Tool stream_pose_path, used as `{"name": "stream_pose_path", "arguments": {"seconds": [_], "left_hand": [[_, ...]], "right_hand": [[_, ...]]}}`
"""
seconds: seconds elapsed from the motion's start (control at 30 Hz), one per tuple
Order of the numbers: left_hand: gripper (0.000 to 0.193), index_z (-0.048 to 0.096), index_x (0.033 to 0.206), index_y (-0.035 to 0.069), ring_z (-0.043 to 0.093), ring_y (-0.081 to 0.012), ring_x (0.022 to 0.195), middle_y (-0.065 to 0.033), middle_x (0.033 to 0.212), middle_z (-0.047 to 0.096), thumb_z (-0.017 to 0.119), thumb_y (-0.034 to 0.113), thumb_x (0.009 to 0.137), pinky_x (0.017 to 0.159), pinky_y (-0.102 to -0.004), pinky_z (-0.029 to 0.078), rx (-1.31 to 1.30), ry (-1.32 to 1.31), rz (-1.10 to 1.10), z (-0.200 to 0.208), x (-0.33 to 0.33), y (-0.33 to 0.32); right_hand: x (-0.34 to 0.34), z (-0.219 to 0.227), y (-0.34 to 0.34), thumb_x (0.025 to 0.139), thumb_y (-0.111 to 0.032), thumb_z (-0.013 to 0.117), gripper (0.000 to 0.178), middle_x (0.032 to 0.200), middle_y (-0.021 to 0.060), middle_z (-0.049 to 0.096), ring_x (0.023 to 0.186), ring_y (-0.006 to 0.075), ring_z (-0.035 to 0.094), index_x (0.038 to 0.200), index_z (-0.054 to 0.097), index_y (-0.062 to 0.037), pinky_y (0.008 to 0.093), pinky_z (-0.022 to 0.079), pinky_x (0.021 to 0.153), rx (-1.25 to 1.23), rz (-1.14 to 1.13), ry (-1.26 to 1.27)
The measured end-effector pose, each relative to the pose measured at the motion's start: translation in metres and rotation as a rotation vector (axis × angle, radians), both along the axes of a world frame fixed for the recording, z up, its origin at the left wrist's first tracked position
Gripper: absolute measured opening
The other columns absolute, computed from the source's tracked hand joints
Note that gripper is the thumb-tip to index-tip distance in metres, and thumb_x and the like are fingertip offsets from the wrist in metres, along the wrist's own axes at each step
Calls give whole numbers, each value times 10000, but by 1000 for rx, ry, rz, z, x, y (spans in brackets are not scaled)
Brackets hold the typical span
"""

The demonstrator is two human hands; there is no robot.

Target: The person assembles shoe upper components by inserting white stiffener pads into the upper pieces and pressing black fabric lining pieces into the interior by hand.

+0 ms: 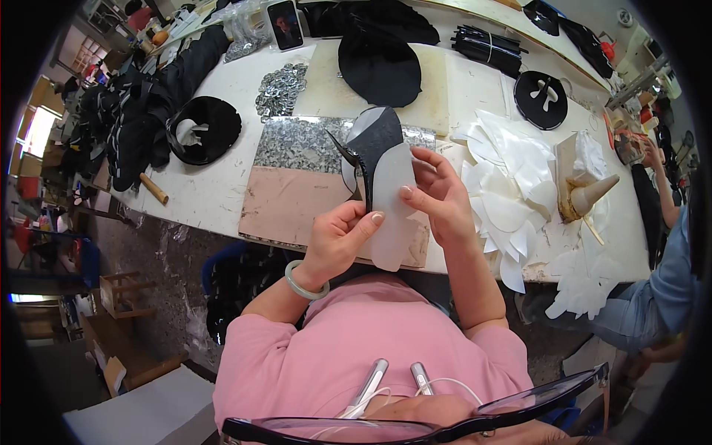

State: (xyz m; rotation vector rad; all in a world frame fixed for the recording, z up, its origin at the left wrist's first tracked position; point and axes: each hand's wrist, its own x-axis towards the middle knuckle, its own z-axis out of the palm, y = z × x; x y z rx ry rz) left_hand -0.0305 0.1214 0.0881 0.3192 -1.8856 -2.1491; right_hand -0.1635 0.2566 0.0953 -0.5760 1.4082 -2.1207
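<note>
A black shoe upper (376,137) with a grey lining is held up in front of me, over the work boards. Against its right side stands a translucent white curved stiffener piece (393,200), which hangs down past the upper's lower edge. My left hand (345,233) is closed in a pinch on the lower edge, thumb on top, where the upper and the white piece meet. On the other side, my right hand (440,194) grips the white piece between thumb and fingers. Its fingertips are partly hidden behind the piece.
Loose white cut pieces (498,174) lie to the right, beside a glue-stained container (569,200). Black uppers (380,70), a heap of metal discs (282,87) and a phone (285,26) are at the back. A wooden stick (154,188) lies left. At far right, a co-worker's arm (662,178) shows.
</note>
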Motion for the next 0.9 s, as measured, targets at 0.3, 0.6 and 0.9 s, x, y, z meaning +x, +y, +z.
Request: {"name": "stream_pose_path", "arguments": {"seconds": [0.3, 0.6, 0.9], "left_hand": [[166, 622, 1030, -55, 619, -88, 839, -72, 941, 669, 603, 69, 921, 713, -204, 500, 178, -52, -13, 2, 8, -9], [210, 611, 1086, -31, 618, -85, 833, -56, 965, 668, 621, 103, 925, 736, -200, 487, 133, 62, 11, 24, -22, -14], [205, 594, 1107, -16, 637, -130, 903, -74, 1020, 660, 604, 78, 925, 800, -254, 504, 456, 158, 30, 17, -25, -16]], "right_hand": [[7, 5, -11, 766, 19, 732, 737, 962, 82, 630, 887, 141, 616, 1370, 312, 41, 268, 501, 796, -107, 117, -181], [8, 12, -3, 814, -122, 737, 529, 952, 57, 589, 919, 120, 565, 1251, 461, -8, 263, 487, 746, 106, -169, 374], [21, 6, 0, 822, -180, 724, 217, 529, 27, 523, 475, 81, 450, 747, 622, -4, 259, 363, 455, 284, -73, 467]]}}
